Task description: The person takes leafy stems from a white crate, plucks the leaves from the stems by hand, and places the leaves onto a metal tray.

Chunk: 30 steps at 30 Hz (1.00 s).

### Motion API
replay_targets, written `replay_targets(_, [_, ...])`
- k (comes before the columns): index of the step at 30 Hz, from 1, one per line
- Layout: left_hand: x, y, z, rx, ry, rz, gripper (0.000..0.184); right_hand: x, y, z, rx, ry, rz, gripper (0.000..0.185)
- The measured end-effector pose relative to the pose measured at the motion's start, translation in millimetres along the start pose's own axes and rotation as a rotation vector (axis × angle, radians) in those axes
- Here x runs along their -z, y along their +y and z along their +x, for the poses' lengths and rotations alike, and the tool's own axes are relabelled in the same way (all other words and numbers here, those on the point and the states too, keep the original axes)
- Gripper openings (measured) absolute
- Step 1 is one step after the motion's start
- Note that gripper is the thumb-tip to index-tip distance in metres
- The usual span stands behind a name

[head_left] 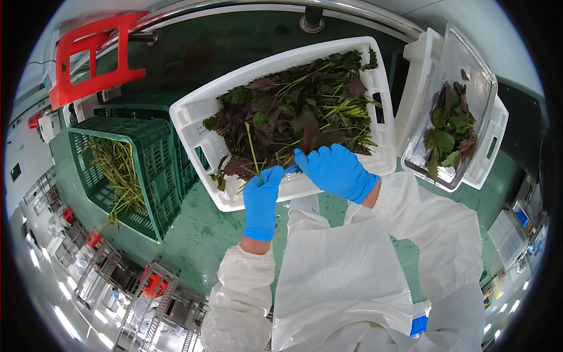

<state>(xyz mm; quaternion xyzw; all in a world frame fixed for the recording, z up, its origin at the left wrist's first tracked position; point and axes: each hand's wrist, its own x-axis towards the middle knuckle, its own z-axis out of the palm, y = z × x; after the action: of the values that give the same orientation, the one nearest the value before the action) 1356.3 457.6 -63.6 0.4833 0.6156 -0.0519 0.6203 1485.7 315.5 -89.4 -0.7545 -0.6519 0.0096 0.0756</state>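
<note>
A white crate (pixel 193 120) full of purple-green leaves on stems (pixel 293 111) stands in front of me. My left hand (pixel 261 196), in a blue glove, is closed on a thin green stem (pixel 252 146) that sticks up above its fingers, at the crate's near edge. Close beside it on the right, my right hand (pixel 337 171), also gloved in blue, has its fingers curled together over the near leaves; what lies in its fingertips is hidden.
At left a green crate (pixel 149 176) holds cut stems (pixel 120 173). A clear tray (pixel 484 76) with leaves (pixel 451 132) rests on white crates at right. A red plastic frame (pixel 123 50) is at upper left, by a metal rail (pixel 375 14).
</note>
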Motion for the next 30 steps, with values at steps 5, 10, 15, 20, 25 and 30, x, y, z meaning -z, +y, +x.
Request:
replay_targets(5, [-11.2, 0.4, -12.1, -0.168, 0.013, 0.043, 0.021, -4.5, -5.2, 4.7, -0.361, -0.128, 0.447, 0.013])
replay_targets(10, [-3.1, 14.3, -15.8, -0.215, 0.047, 0.066, 0.022, -9.2, 30.3, -18.5, -1.121, 0.246, 1.185, 0.016])
replay_targets(15, [4.0, 12.9, -17.4, -0.219, -0.008, 0.253, 0.017, 51.8, 18.2, -16.2, -0.946, 0.083, 0.844, 0.011])
replay_targets(20, [1.4, 14.7, -26.3, -0.307, -0.119, 0.399, 0.015, 21.2, 15.0, 2.1, -0.278, -0.138, 0.644, 0.008])
replay_targets(25, [6.5, 13.8, -30.6, -0.333, -0.141, 0.481, 0.015, -2.2, 16.2, -8.8, -0.104, -0.176, 0.546, 0.010])
replay_targets(30, [4.6, 20.3, -34.0, -0.189, -0.208, 0.531, 0.013, 0.4, 21.5, -28.8, -0.166, -0.239, 0.600, 0.010])
